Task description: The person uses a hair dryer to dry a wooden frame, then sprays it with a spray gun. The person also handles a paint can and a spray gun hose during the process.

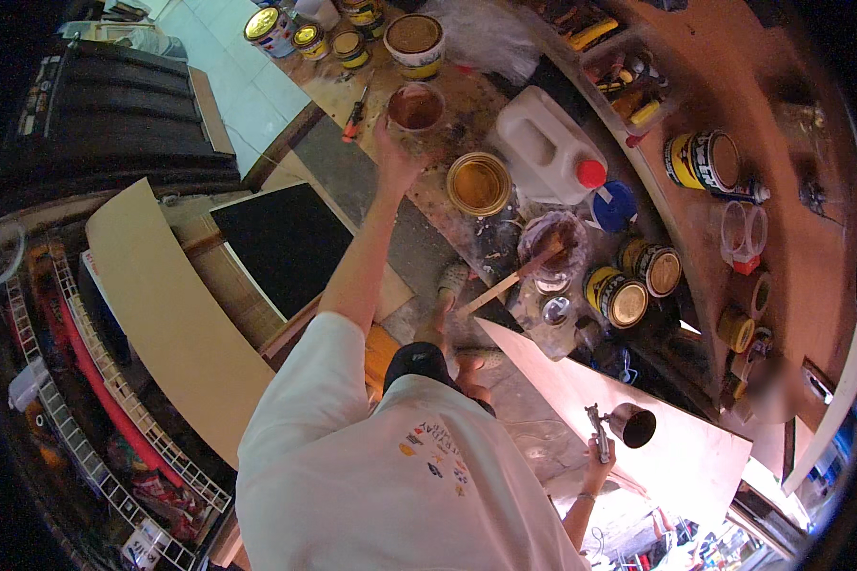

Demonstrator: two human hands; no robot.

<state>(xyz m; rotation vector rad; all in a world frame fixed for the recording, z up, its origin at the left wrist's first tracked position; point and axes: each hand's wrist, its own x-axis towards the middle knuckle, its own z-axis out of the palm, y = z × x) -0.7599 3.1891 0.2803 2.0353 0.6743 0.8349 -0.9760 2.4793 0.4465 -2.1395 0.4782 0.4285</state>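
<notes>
My left hand [398, 157] grips a tub with brown contents [416, 108] at the top middle, over the stained workbench [467, 243]. An orange screwdriver [353, 122] lies to its left. An open tin of amber liquid [478, 174], a white jug with a red cap [538, 138] and a messy tub with a wooden stick across it [541, 238] stand to the right. Low at the right, my right hand [597, 468] holds a metal spray gun [600, 436] with a dark open cup [632, 425], over a pale board [671, 466].
Several paint tins [413, 36] line the bench's far end; more [617, 295] sit at the right, below a curved shelf [695, 86] with tools and cans. Pale sheet boards [152, 295], a black panel [278, 249] and wire racks [124, 400] are at the left.
</notes>
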